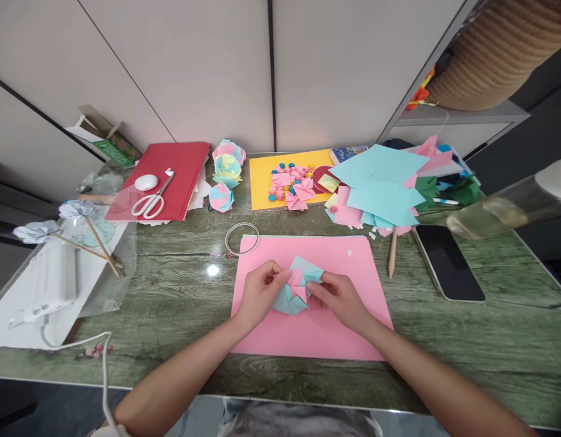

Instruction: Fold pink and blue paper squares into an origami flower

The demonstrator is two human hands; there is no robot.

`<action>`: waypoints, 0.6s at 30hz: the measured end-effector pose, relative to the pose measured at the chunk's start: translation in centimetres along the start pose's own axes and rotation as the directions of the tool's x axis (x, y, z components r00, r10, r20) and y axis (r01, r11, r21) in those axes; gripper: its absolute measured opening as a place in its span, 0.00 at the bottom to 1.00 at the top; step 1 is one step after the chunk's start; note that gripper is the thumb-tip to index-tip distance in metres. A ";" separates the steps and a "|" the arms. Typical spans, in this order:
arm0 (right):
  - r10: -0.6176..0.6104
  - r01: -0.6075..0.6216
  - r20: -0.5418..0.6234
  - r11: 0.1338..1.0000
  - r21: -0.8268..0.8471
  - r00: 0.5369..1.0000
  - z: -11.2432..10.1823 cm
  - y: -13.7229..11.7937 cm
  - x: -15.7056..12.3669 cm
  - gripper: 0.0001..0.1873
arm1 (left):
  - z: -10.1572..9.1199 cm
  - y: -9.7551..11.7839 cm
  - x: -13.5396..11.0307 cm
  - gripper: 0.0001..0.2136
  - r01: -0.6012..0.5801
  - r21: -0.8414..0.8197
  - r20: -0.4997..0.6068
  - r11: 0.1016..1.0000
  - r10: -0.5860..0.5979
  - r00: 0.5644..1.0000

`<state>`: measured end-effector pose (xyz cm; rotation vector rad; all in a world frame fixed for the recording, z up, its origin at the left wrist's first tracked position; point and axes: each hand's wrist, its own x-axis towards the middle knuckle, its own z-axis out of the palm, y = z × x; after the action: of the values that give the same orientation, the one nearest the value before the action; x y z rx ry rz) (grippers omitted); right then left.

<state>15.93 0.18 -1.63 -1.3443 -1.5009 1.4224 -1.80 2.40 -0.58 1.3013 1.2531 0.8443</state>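
Both hands meet over a large pink sheet (pixel 335 255) lying on the green table. Between them is a folded paper piece in light blue and pink (pixel 297 285). My left hand (pixel 261 290) pinches its left edge with fingers closed. My right hand (pixel 339 297) grips its right side, fingers curled around the folds. The piece rests just above the pink sheet, partly covered by my fingers.
A metal ring (pixel 241 238) lies at the sheet's top left. White scissors (pixel 150 200) rest on a red folder (pixel 171 176). Finished paper flowers (pixel 228 167), a yellow sheet with small pieces (pixel 262 182), loose blue and pink papers (pixel 385 188), a pencil (pixel 392 252) and a phone (pixel 447 261) surround it.
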 end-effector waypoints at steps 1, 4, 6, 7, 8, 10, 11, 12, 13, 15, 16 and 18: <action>-0.002 0.002 -0.003 1.000 -0.007 1.000 0.0 0.0 0.0 0.14 | 0.0 0.0 0.0 0.12 -0.001 -0.002 -0.002 1.000 0.001 1.000; -0.006 0.006 -0.001 1.000 -0.026 1.000 0.0 0.0 0.0 0.15 | 0.0 -0.1 0.0 0.12 0.006 -0.005 -0.002 1.000 -0.006 1.000; -0.008 0.008 0.003 0.999 -0.042 1.000 0.0 0.0 0.0 0.15 | 0.0 -0.1 0.1 0.12 0.008 -0.006 0.001 1.000 -0.008 1.000; -0.010 0.010 0.002 0.999 -0.051 1.000 0.0 0.0 0.0 0.15 | 0.0 -0.1 0.1 0.12 0.007 -0.008 -0.001 1.000 -0.007 1.000; -0.014 0.014 -0.002 0.998 -0.062 1.000 0.0 0.0 0.0 0.14 | 0.0 0.0 0.1 0.12 0.005 -0.010 -0.002 1.000 -0.005 1.000; -0.020 0.020 -0.007 0.996 -0.082 1.000 0.0 0.1 0.0 0.13 | 0.0 0.0 0.1 0.13 0.003 -0.017 0.000 1.000 -0.003 1.000; -0.022 0.021 -0.008 0.996 -0.089 1.000 0.0 0.1 0.0 0.13 | 0.0 0.0 0.2 0.12 0.004 -0.020 0.003 1.000 -0.004 1.000; -0.022 0.021 -0.008 0.995 -0.093 1.000 0.1 0.1 0.0 0.13 | 0.0 0.0 0.2 0.12 0.005 -0.021 0.007 1.000 -0.005 1.000; -0.022 0.021 -0.011 0.995 -0.093 1.000 0.1 0.1 0.0 0.13 | 0.0 0.0 0.3 0.12 0.006 -0.019 0.012 1.000 -0.006 1.000; -0.020 0.018 -0.016 0.996 -0.089 1.000 0.0 0.2 0.0 0.14 | 0.0 0.0 0.3 0.12 0.004 -0.014 0.020 1.000 -0.004 1.000; -0.018 0.017 -0.018 0.996 -0.086 1.000 0.0 0.2 0.0 0.14 | 0.0 -0.1 0.4 0.12 0.002 -0.012 0.023 1.000 -0.002 1.000; -0.015 0.013 -0.019 0.997 -0.078 1.000 0.0 0.1 0.0 0.14 | 0.1 -0.1 0.4 0.12 -0.002 -0.018 0.023 1.000 0.002 1.000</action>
<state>15.95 0.18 -1.78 -1.3877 -1.5637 1.3506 -1.63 2.74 -0.78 1.2948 1.2238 0.8380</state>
